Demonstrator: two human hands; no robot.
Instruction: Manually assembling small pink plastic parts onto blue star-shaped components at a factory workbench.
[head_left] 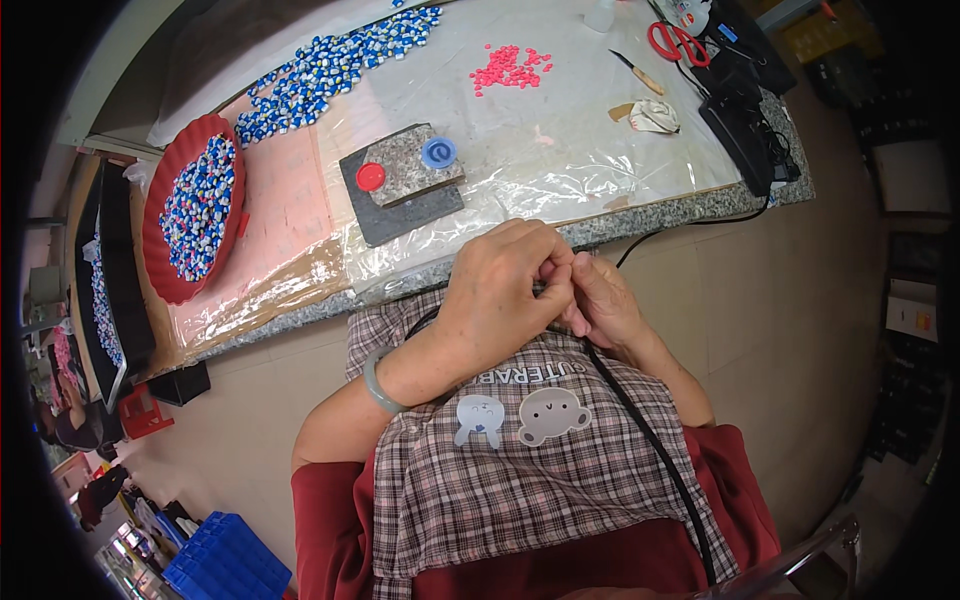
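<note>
A red tray (160,215) of blue-and-white pieces is set at the counter's (640,215) left end, with a grey block (402,182) near the front edge and pink pieces (510,68) and scissors (678,42) toward the back. Both hands are held together over the apron (520,470), just off the front edge. The left hand (500,290) is clenched over the right hand (600,300); what is pinched by the fingers cannot be told.

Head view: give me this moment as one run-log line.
left hand: pinched shut, fingertips meeting right | right hand: curled, item hidden | over checked apron | nearest: stone block with red and blue caps
</note>
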